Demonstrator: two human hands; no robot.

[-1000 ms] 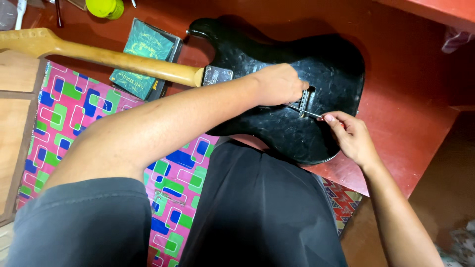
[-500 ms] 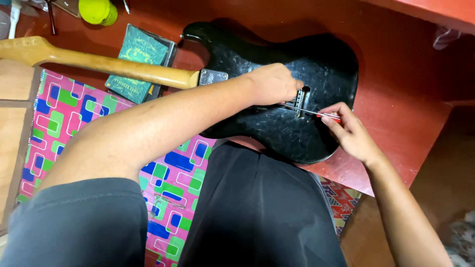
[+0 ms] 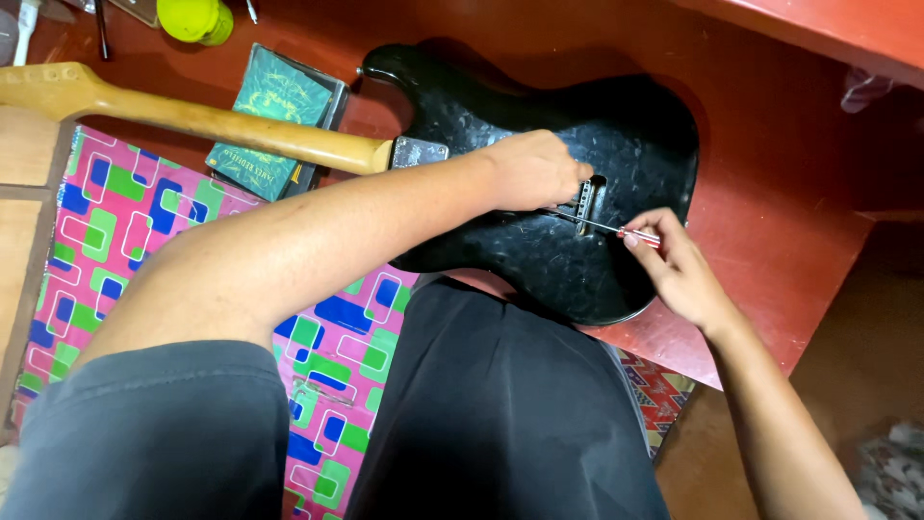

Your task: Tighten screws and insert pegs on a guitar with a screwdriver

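The left hand (image 3: 532, 169) covers part of the black electric guitar body (image 3: 539, 144), hiding its own fingertips and the near end of the metal slot beside it. The tip of the small screwdriver (image 3: 606, 227) vanishes at that slot, so what it touches cannot be told. Its red handle is mostly buried in the right hand (image 3: 677, 265). The wooden guitar neck (image 3: 192, 117) runs off the left edge, headstock out of sight. A yellow-green round object (image 3: 195, 17) is cut by the top edge, its kind unclear. The green booklet (image 3: 273, 122) lies partly under the neck. Dark trousers hide the lower rim of the body.
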